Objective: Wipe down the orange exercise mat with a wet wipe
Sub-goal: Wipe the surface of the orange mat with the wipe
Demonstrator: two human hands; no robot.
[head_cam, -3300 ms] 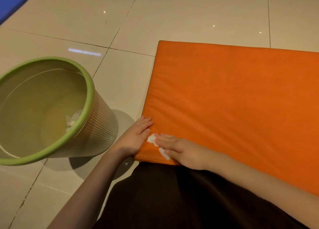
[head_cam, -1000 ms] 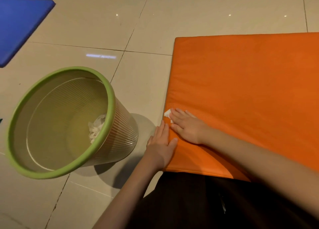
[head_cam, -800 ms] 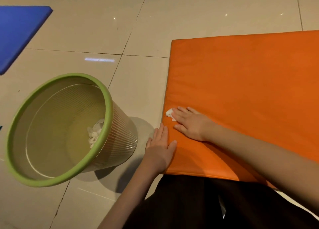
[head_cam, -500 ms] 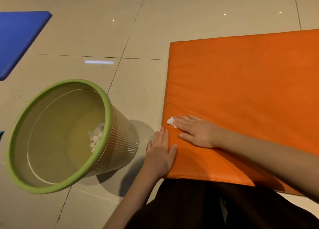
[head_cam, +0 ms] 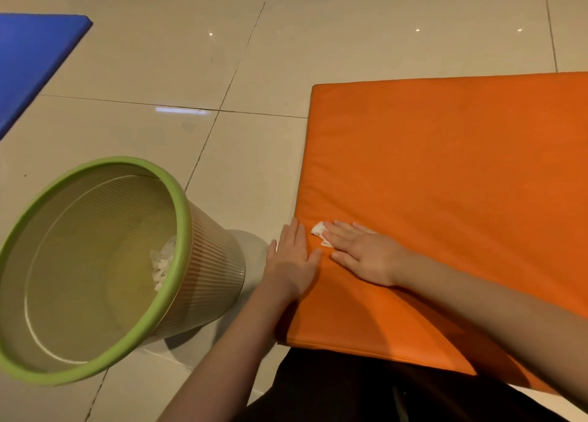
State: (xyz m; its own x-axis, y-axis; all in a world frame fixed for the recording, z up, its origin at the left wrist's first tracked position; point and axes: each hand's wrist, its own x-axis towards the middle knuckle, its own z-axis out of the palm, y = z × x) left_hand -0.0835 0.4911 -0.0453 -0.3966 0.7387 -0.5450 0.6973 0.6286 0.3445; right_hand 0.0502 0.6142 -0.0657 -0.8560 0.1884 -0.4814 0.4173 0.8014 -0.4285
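My right hand (head_cam: 362,253) lies flat, fingers straight, pressing the wet wipe (head_cam: 319,231) onto the orange mat (head_cam: 445,183) near its left edge — my left hand (head_cam: 291,262) rests flat, straddling that edge.

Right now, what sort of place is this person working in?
Probably an indoor exercise or play room, not certain: a padded orange mat lies on glossy floor tiles, a second blue mat lies farther left, and a green-rimmed wastebasket stands beside the orange one.
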